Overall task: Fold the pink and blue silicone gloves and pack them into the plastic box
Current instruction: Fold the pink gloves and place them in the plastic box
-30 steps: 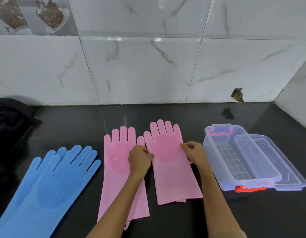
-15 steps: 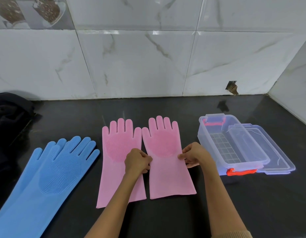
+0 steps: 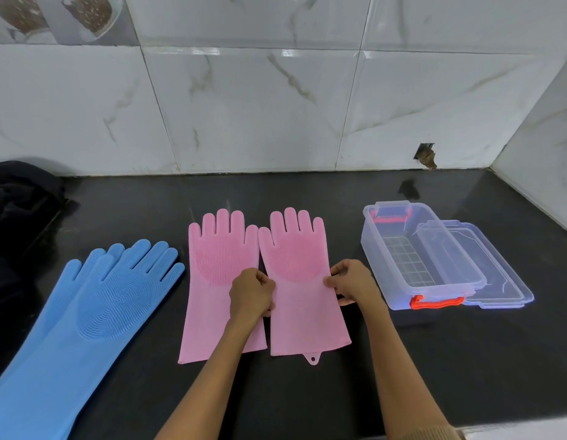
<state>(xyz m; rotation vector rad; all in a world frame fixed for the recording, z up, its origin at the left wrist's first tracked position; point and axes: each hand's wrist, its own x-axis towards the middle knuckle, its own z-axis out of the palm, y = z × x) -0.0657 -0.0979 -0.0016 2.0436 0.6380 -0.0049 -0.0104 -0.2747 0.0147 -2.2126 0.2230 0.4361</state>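
My left hand point(image 3: 251, 292) pinches the left edge of the right pink glove point(image 3: 303, 281), just below its bristled palm patch, and my right hand point(image 3: 350, 282) pinches the opposite edge at the same height. Both grips are pressed together on that glove, which lies flat on the dark tabletop point(image 3: 307, 392), fingers pointing toward the tiled wall point(image 3: 260, 106), a small hanging tab showing at its cuff. The left pink glove point(image 3: 212, 281) lies flat just beside it, their edges touching or nearly so; my left wrist hides the seam, so I cannot tell whether they overlap there. Off to the left, well apart, the blue gloves point(image 3: 94, 306) lie stacked and angled, their cuffs running out of view. To the right stands the clear plastic box point(image 3: 415, 255), open, with orange latches at both ends. Its lid point(image 3: 495, 271) leans against the box's right side. Dark cloth point(image 3: 18, 204) sits at the far left.
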